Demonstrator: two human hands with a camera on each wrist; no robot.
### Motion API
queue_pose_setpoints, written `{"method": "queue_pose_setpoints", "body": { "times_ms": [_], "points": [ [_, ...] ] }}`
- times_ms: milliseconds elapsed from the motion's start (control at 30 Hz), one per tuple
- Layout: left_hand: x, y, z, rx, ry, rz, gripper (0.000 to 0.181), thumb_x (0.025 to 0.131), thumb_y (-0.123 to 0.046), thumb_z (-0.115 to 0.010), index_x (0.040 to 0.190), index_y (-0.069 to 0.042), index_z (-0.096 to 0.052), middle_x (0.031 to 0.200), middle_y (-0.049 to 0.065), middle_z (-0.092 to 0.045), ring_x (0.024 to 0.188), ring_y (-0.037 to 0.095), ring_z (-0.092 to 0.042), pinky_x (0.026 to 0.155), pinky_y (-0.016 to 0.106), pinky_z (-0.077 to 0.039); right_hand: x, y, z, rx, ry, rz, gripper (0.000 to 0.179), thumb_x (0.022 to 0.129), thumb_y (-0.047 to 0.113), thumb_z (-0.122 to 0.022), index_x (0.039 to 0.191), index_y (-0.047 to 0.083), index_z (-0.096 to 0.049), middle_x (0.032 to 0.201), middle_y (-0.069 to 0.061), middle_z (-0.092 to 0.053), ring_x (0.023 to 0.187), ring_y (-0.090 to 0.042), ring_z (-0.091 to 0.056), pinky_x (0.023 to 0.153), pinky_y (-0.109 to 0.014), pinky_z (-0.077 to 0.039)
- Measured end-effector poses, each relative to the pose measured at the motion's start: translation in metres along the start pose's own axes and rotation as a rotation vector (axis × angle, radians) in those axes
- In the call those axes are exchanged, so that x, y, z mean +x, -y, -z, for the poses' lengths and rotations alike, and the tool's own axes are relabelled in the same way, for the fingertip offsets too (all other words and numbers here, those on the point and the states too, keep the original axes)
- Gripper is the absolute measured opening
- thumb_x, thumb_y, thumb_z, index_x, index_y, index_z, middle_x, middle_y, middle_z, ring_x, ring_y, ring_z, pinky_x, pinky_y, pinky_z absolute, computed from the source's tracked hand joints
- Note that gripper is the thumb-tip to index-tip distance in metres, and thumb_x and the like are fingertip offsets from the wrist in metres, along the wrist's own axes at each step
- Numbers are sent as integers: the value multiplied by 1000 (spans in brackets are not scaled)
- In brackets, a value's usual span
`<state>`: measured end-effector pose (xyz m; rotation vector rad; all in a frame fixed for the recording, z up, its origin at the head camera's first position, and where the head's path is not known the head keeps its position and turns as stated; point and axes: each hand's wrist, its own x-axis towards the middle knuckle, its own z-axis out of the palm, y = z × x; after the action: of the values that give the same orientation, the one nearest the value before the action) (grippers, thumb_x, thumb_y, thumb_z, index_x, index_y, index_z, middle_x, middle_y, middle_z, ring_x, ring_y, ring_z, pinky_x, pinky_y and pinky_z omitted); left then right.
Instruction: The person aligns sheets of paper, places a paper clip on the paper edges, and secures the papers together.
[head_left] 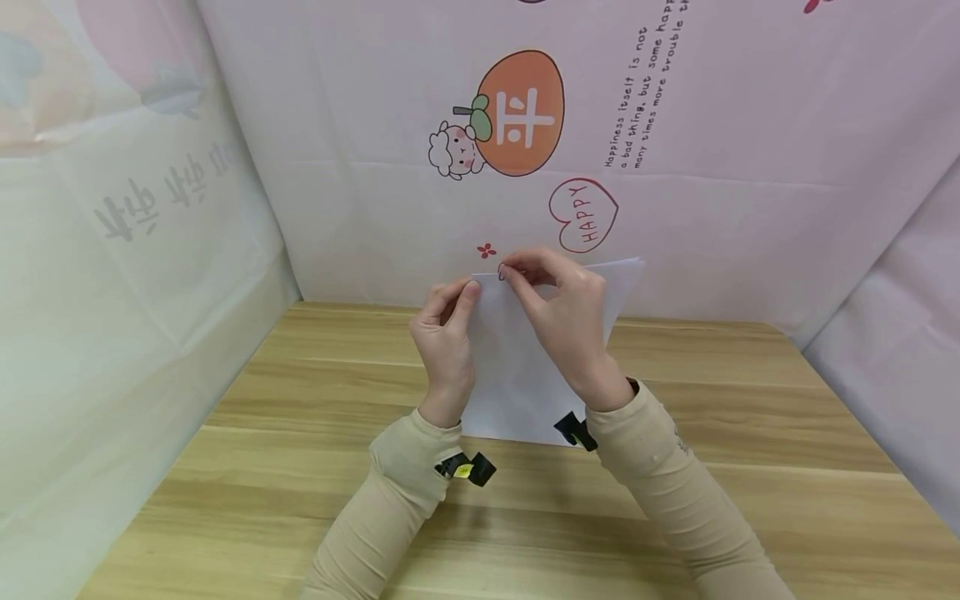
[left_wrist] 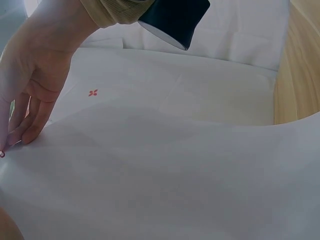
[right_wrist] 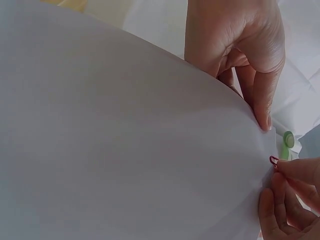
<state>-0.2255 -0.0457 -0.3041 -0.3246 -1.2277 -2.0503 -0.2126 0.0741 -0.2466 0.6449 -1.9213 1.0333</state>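
White paper stands upright above the table, and more than one edge shows at its upper right corner. My left hand pinches the paper's upper left corner between thumb and fingers. Just to the right, my right hand pinches a small red paper clip at the top edge. Part of the clip's loop shows beyond the fingertips in the right wrist view; the rest is hidden by them. How far the clip sits over the paper, I cannot tell. In the left wrist view the paper covers the lower half.
Beneath the hands lies a wood-grain table. A pale printed cloth hangs behind it and along both sides. Small black devices are fixed at both wrists, over beige sleeves.
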Motion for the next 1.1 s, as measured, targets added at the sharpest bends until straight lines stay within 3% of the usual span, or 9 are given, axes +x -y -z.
{"method": "queue_pose_setpoints", "body": {
  "times_ms": [1100],
  "points": [
    [0,0,1,-28,2,12,27,81,-9,-74,95,13,-67,76,-7,-62,81,11,-59,76,20,-49,-5,-2,-3,-3,-17,7,9,84,15,-72,91,9,-73,87,-1,-71,76,-9,-64,71,-23,-54]
  ]
}}
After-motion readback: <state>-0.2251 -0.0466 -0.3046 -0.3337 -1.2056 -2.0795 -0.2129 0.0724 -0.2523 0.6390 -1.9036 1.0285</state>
